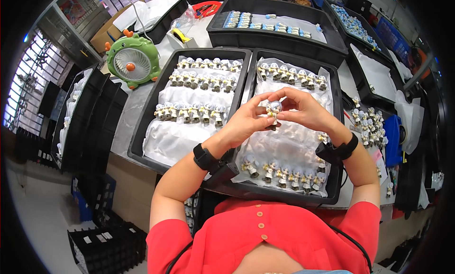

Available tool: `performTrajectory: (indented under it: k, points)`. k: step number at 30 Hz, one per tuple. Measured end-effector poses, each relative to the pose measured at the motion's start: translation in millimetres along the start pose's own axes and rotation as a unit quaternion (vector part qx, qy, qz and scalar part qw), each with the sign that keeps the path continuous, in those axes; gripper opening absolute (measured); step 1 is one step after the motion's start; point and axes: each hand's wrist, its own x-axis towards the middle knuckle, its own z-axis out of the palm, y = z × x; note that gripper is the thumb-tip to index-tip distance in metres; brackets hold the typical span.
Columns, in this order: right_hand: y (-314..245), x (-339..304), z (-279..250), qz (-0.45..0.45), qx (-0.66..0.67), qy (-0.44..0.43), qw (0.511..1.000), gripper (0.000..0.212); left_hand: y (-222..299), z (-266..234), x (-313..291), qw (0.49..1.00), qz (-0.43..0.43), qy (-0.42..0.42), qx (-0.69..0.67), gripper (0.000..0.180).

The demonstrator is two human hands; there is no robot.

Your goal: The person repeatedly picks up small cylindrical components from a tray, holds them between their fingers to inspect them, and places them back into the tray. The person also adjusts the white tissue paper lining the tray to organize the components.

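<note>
Between the fingertips of both hands is a small figurine [273, 111] with pale hair, a whitish outfit and dark feet. My left hand [249, 116] pinches it from the left, and my right hand [303, 110] closes on it from the right. The two hands hover over the right-hand black tray [337, 146], where rows of similar figurines [291, 76] lie on white lining at the far end and more [283, 175] at the near end. A left-hand black tray [137, 136] beside it bears several rows of the same figurines [192, 112].
A green animal-shaped fan [132, 60] stands left of the trays. Behind them is a large black tray [284, 45] with blue-topped pieces. Loose figurines [369, 127] are heaped at the right, near a blue bin [392, 140]. Black crates [109, 248] stand on the floor at lower left.
</note>
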Motion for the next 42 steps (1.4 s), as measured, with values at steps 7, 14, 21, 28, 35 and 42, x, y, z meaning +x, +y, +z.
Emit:
performTrajectory:
  k: [7,14,21,28,35,42]
  points:
    - [20.1,9.6,16.0,-0.074,-0.014,0.044,0.996,0.073,-4.3,-7.0,5.8,0.987,0.082,0.113,0.078,0.061]
    - [31.0,12.7,25.2,-0.102,-0.061,0.060,0.991,0.072,-9.9,-8.0,4.8,0.974,0.087,0.153,0.141,0.066]
    - [24.1,9.4,24.8,-0.129,-0.114,0.105,0.979,0.078,-1.4,-0.9,4.4,0.985,0.064,0.146,0.060,0.059]
    - [21.1,6.8,20.5,-0.127,-0.097,0.129,0.979,0.079,3.3,-1.1,3.4,0.988,0.043,0.098,-0.110,0.054]
    - [21.1,8.6,18.7,-0.162,-0.107,0.127,0.973,0.079,5.0,-1.0,2.4,0.989,0.040,0.078,-0.119,0.055]
    - [17.6,6.0,21.3,-0.183,-0.107,0.159,0.964,0.083,-1.2,-3.4,2.7,0.989,0.036,0.066,-0.130,0.053]
